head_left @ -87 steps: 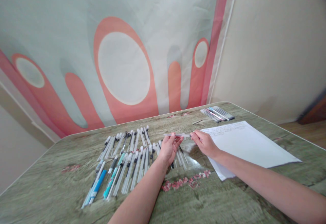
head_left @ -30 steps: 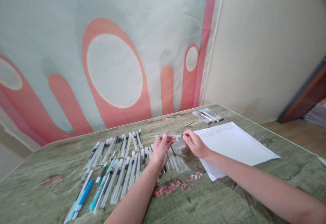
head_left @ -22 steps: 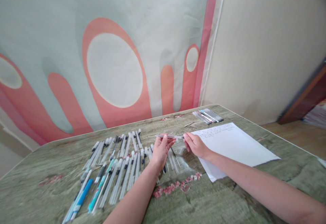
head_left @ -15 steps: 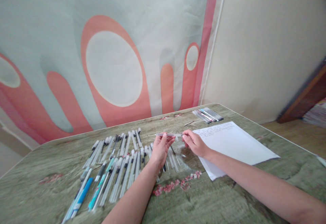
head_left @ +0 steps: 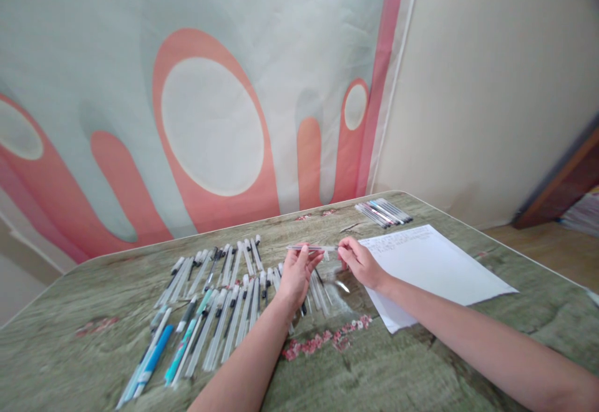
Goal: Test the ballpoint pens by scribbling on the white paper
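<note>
Above the middle of the table, a slim pen (head_left: 325, 248) lies nearly level between my two hands. My left hand (head_left: 298, 273) pinches it near its left part, thumb on top. The fingers of my right hand (head_left: 357, 257) close on its right end. Whether its cap is on cannot be made out. Below my left hand, partly hidden by it, lie several thin clear pen parts (head_left: 320, 290) and a crumpled transparent wrapper (head_left: 340, 287). Just under my right hand and forearm is a white sheet of paper (head_left: 442, 262) with handwriting along its top.
Rows of clear pens with dark or white caps (head_left: 219, 328) cover the table's left half. At the near left lie a blue pen (head_left: 155, 357) and a teal pen (head_left: 180, 349). Another row of pens (head_left: 384, 212) lies at the far right edge, before a wall.
My hands and the pen between them have hardly moved. The whole view has shifted very slightly, and a bright glint now shows on the transparent wrapper.
</note>
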A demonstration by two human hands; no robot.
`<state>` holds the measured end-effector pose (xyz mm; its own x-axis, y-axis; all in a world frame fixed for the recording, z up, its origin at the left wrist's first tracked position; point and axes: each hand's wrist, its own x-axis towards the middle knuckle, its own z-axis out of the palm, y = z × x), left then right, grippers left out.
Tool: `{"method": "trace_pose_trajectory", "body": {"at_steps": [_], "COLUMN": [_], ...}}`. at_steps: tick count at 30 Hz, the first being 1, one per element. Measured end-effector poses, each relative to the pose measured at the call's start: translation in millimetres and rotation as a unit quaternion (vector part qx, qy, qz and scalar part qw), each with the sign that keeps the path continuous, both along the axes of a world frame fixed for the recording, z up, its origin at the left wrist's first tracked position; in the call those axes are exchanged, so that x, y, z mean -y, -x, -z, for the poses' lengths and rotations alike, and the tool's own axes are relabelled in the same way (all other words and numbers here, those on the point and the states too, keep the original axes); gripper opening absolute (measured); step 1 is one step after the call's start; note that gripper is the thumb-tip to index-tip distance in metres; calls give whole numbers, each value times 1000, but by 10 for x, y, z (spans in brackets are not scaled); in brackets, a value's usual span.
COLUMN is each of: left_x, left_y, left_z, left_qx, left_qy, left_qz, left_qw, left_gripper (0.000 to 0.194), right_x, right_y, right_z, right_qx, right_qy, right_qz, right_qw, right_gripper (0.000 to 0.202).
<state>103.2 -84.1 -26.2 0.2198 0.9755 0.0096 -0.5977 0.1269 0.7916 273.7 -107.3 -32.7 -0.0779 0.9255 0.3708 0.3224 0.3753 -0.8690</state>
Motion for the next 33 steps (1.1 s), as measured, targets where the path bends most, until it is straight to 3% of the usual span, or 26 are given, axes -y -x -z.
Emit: {"method": "trace_pose_trajectory", "body": {"at_steps": [13,23,27,33], "left_x": [-3,-24,-29,-22], "left_y": [-2,12,16,11], "left_z": [-19,27,7,-13], "left_qx": [-9,-11,-8,-20], "left_qy": [-5,-23,-16,-22], "left_qz": [-8,4,-8,-8], "left_qw": [1000,1000,1000,1000], "left_gripper": [25,24,23,24], "right_x": [-12,-71,-39,-32], "right_y": [18,31,43,32], "right_z": [11,52,27,23], "right_qx": [29,-114,-119,-67], "right_qy": [6,139,119,69], "right_qz": [13,-45,-65,-45], "right_qw": [999,983,984,994], "right_gripper": [29,44,34,27]}}
